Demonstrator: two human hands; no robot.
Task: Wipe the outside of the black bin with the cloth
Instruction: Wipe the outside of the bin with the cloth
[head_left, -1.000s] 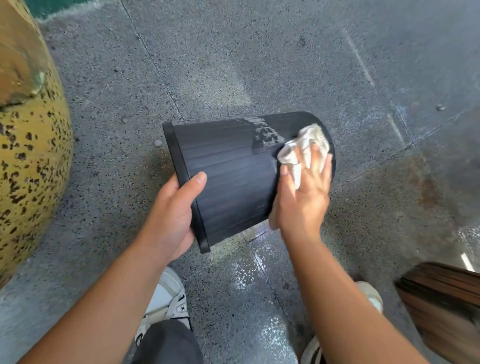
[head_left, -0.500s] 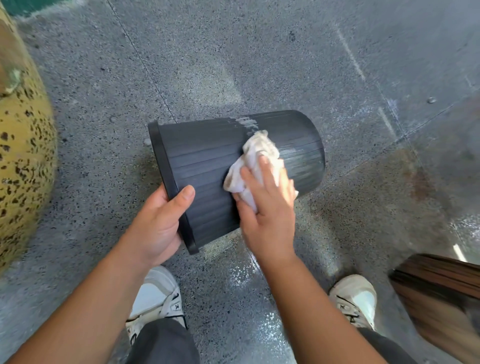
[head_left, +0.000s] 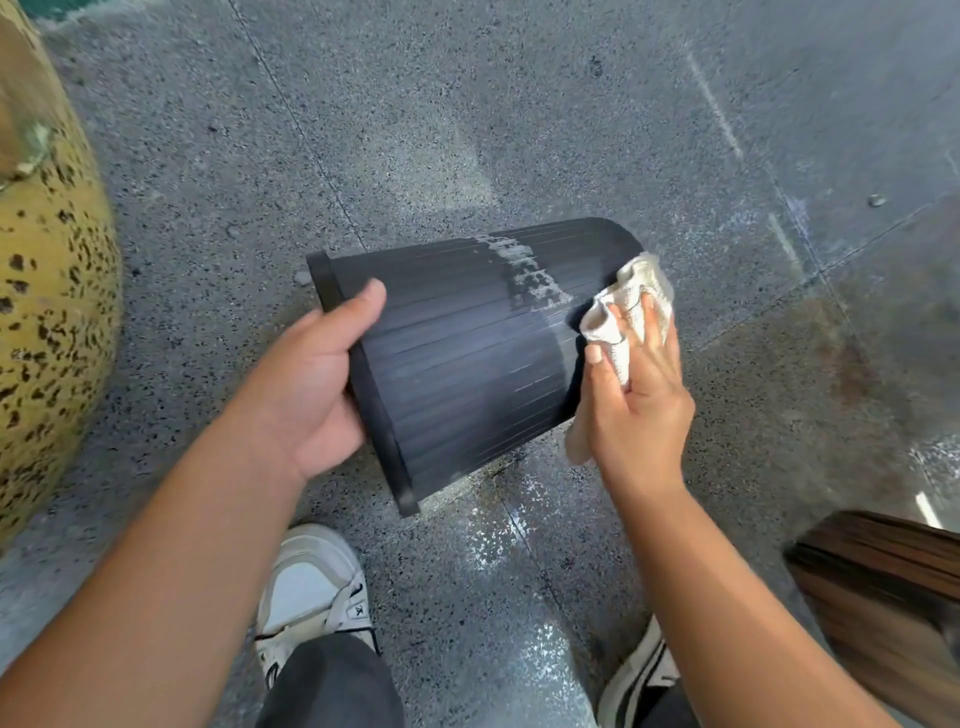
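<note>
Black ribbed bin (head_left: 457, 364) is held sideways at its left rim by the left hand (head_left: 306, 384); a white cloth (head_left: 628, 306) is pressed against its right base end by the right hand (head_left: 634, 410).

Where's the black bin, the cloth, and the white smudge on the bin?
black bin (head_left: 457, 374), head view, middle of its ribbed side.
cloth (head_left: 631, 291), head view, bunched top above the fingers.
white smudge (head_left: 530, 275), head view, its centre.
</note>
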